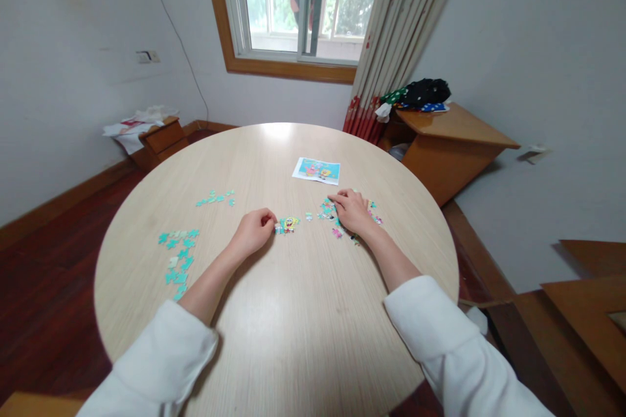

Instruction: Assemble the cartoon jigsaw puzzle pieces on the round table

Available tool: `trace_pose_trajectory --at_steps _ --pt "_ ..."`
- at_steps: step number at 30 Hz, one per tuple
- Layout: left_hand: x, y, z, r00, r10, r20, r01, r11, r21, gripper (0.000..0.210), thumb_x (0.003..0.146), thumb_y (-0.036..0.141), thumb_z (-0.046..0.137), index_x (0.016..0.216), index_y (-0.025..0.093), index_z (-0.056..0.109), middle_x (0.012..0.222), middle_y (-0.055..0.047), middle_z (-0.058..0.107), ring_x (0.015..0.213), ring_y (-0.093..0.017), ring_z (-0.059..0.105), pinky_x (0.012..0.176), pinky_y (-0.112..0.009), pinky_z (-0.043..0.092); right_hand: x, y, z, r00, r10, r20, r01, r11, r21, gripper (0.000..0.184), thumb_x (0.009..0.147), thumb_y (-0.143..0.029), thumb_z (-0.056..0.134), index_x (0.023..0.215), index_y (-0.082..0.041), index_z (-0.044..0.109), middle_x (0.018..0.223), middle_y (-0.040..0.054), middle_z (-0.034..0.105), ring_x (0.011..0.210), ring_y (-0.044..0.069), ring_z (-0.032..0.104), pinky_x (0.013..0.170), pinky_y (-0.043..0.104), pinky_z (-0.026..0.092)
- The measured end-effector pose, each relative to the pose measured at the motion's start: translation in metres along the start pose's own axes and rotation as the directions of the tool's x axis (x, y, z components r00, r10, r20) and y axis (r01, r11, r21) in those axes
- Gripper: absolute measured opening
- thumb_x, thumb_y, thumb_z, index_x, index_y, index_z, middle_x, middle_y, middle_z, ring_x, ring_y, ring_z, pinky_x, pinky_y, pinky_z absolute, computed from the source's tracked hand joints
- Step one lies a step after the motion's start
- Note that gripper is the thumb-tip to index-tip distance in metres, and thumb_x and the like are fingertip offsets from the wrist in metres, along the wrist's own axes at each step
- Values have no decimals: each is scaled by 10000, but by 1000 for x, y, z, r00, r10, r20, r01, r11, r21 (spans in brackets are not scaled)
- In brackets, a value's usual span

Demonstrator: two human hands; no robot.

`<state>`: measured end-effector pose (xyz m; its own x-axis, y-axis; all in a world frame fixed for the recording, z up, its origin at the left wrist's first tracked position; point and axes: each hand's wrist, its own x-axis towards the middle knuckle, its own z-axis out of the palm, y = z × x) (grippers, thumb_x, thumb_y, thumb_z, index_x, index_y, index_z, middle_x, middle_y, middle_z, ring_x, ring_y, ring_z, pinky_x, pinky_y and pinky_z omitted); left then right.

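My left hand (255,230) is closed, with its curled fingertips at the left edge of a few joined puzzle pieces (289,225) showing a yellow cartoon figure. My right hand (353,212) lies palm down, fingers stretched, over a loose pile of colourful puzzle pieces (326,210). It covers part of that pile, and its index fingertip touches the pieces. Between the hands lies a single pale puzzle piece (308,215). A pink puzzle piece (337,232) sits by my right wrist.
A printed reference picture (317,171) lies farther back on the round table (293,339). Teal puzzle pieces (180,277) are spread at the left, with a smaller group of teal pieces (215,197) behind them. A wooden cabinet (450,137) holding cloth stands beyond the table's right edge.
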<state>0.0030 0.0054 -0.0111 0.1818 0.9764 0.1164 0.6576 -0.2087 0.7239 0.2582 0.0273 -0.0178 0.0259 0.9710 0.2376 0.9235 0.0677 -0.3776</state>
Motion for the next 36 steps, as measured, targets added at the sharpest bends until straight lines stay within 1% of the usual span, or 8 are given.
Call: trace_pose_trajectory --at_steps 5,12,20,24,27,29,32,36 --pt "1 -1 0 1000 3 6 -3 1000 -9 200 709 178 438 717 142 635 661 -38 641 616 -148 549 604 -260 398 -1 0 -3 1000 3 5 -3 1000 -2 321 867 -205 441 1062 -274 686 1136 90 583 1048 248 465 867 395 293" --pt "1 -4 2 1000 2 2 -2 1000 -9 201 709 173 438 722 143 637 666 -36 640 636 -149 558 610 -256 403 0 3 -4 1000 -5 -11 5 999 45 215 810 -243 551 961 -244 705 1076 83 599 1026 240 485 870 389 295" --pt "2 -5 2 1000 2 5 -2 1000 -4 203 713 186 436 727 145 634 675 -39 643 635 -152 558 603 -256 392 -2 -2 -8 1000 9 19 -10 999 34 225 819 -199 532 964 -234 700 1086 81 600 1057 232 485 875 375 299" --pt "2 -6 2 1000 3 11 -3 1000 -8 210 710 201 430 727 146 632 667 -40 637 628 -155 551 605 -261 390 -2 -2 -8 999 14 38 -15 1000 26 255 825 -167 506 983 -229 696 1106 85 603 1069 234 491 882 377 297" --pt "2 -6 2 1000 2 18 -2 1000 -10 207 708 204 430 726 146 628 664 -40 632 628 -156 546 611 -265 392 -2 -2 -8 999 10 30 -11 1000 27 281 832 -140 475 978 -225 699 1111 88 603 1066 230 493 876 375 295" --pt "2 -5 2 1000 -3 20 4 1000 -12 206 707 200 428 722 144 626 663 -42 631 626 -156 546 614 -266 394 -2 -3 -8 1000 -3 16 3 999 43 271 830 -136 483 964 -221 702 1098 87 605 1055 225 499 874 373 293" --pt "1 -4 1 1000 -13 26 13 1000 -14 204 708 188 427 722 139 624 668 -46 632 629 -155 548 620 -267 395 -2 -4 -8 999 -52 -6 52 993 108 190 807 -182 562 929 -218 703 1060 80 609 1032 218 516 879 371 296" --pt "2 -1 0 1000 -12 21 12 1000 4 191 716 184 441 721 136 626 679 -47 640 647 -157 557 627 -265 398 -2 -4 -6 994 -112 -14 113 978 175 94 759 -209 643 827 -209 708 994 66 610 1002 211 535 879 377 295"
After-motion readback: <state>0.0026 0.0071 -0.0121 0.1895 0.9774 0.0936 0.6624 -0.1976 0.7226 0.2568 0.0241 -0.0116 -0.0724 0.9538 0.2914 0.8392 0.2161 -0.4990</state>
